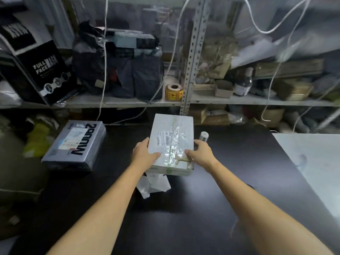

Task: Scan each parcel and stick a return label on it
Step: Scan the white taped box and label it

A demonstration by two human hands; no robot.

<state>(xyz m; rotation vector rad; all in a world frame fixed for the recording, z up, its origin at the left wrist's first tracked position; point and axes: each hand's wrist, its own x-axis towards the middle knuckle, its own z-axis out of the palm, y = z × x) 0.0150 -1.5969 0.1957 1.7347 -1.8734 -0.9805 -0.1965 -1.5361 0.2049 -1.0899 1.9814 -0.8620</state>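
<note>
A white parcel box (172, 129) with a barcode label and shiny clear tape on top is held above the black table (230, 181). My left hand (144, 153) grips its left edge, thumb on top. My right hand (201, 153) grips its right edge, thumb on the taped top. A second parcel (75, 146), wrapped in grey plastic with big black lettering and a label, lies on the table's left. Crumpled white plastic wrap (154, 184) lies on the table under the held box.
A small white bottle (203, 135) stands just right of the box. A roll of yellow stickers (174, 91) sits on the metal shelf (128, 103) behind, among dark bags, boxes and hanging white cables. A pale sheet (311, 162) covers the table's right side.
</note>
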